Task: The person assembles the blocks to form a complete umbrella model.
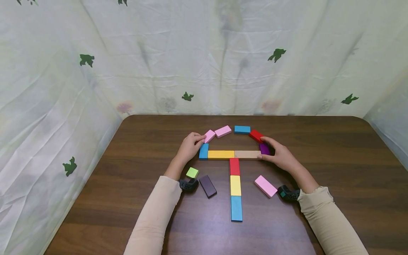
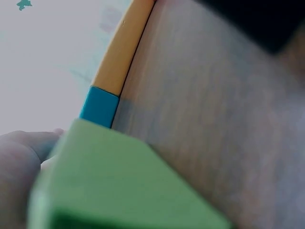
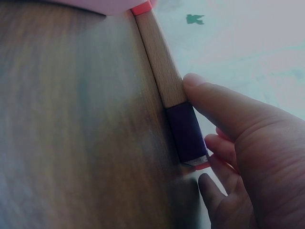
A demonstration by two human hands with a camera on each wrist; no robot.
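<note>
At the upper left of the block outline, my left hand (image 1: 190,145) pinches the near end of a pink block (image 1: 209,136) with its thumb and fingertips. Just below that lies a blue block (image 1: 203,151). My right hand (image 1: 280,154) is spread around a purple block (image 1: 264,148). Its thumb touches the plain wooden block (image 1: 247,154), while the forefinger reaches the end of a red block (image 1: 256,135). The right wrist view shows the other fingers beside the purple block. In the left wrist view, a green block (image 2: 124,176) hides most of the left hand.
A yellow block (image 1: 221,154) continues the wooden row. Below it, red (image 1: 234,166), yellow (image 1: 236,185) and light blue (image 1: 236,209) blocks form a stem. Another pink block (image 1: 223,131) and a blue block (image 1: 242,129) lie at the top. Dark (image 1: 208,186) and pink (image 1: 266,186) blocks lie loose.
</note>
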